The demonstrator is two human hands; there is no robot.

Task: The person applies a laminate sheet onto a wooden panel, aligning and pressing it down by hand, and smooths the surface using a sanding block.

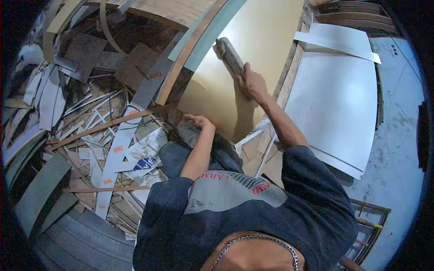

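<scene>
My right hand (pixel 254 83) is closed around the near end of a long grey-brown tool (pixel 231 56), which looks worn or dusty; its exact kind is hard to make out. The tool is over a glossy cream-yellow panel (pixel 266 31), and its dark shadow falls on the sheet. Close to my bent knee, my left hand (pixel 201 122) holds nothing, with its fingers loosely apart near the panel's lower left edge. Along the panel's left side are a wooden strip (pixel 190 52) and a pale green strip (pixel 217 34).
White boards (pixel 332 99) lie to the right, with a narrow white strip (pixel 337 46) across them. Scrap strips and offcuts (pixel 97 117) cover the floor at left, among them a long board marked TACO (pixel 118 149). Green-grey sheets (pixel 43 194) stand at lower left; a metal frame (pixel 370 226) is at lower right.
</scene>
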